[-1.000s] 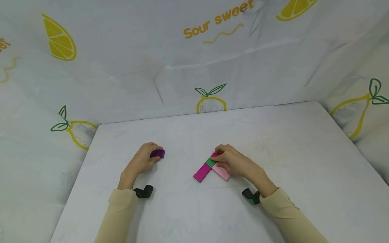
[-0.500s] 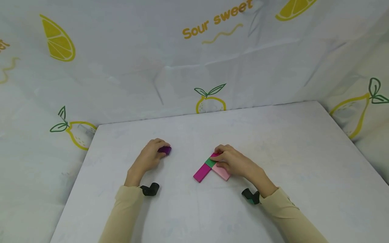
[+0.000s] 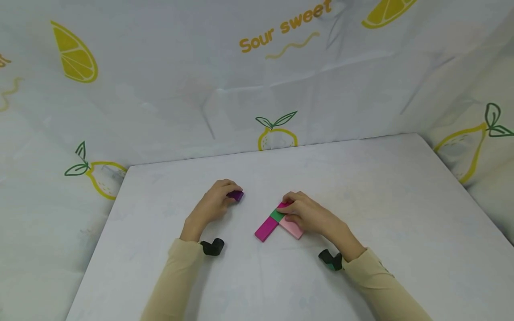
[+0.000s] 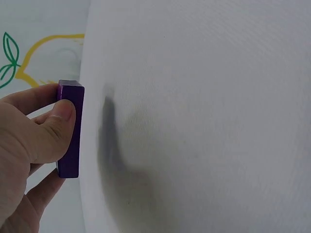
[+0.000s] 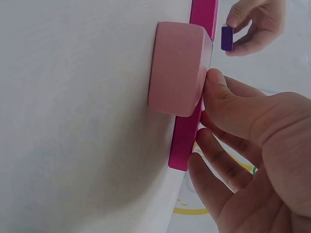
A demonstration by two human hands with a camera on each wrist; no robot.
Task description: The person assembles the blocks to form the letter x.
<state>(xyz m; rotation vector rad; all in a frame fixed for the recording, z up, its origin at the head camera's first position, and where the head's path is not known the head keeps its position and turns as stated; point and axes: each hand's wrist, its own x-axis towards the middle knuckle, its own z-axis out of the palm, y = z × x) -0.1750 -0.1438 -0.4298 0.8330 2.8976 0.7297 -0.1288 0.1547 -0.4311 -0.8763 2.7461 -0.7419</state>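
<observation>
My left hand (image 3: 210, 205) pinches a purple rectangular block (image 3: 237, 195) between thumb and fingers. In the left wrist view the block (image 4: 71, 136) is raised off the table, its shadow falling apart from it. To the right, a green block (image 3: 277, 216) lies between two magenta ones in a slanting row. The near magenta block (image 3: 266, 230) is uncovered; a pink block (image 3: 292, 228) branches from the green one towards the right. My right hand (image 3: 309, 214) holds the far magenta block (image 5: 185, 143), thumb near the green block and fingertips along the magenta edge, partly covering both.
The blocks lie on a white table (image 3: 257, 285). Behind it hangs a white cloth (image 3: 168, 116) printed with lemons and lettering. A black wrist camera (image 3: 213, 246) sits at the left cuff, another black camera (image 3: 331, 259) at the right cuff.
My left hand has carried the purple block to the right and slightly away from me, closer to the row, and the block has turned a little. The right hand and the row have stayed put.
</observation>
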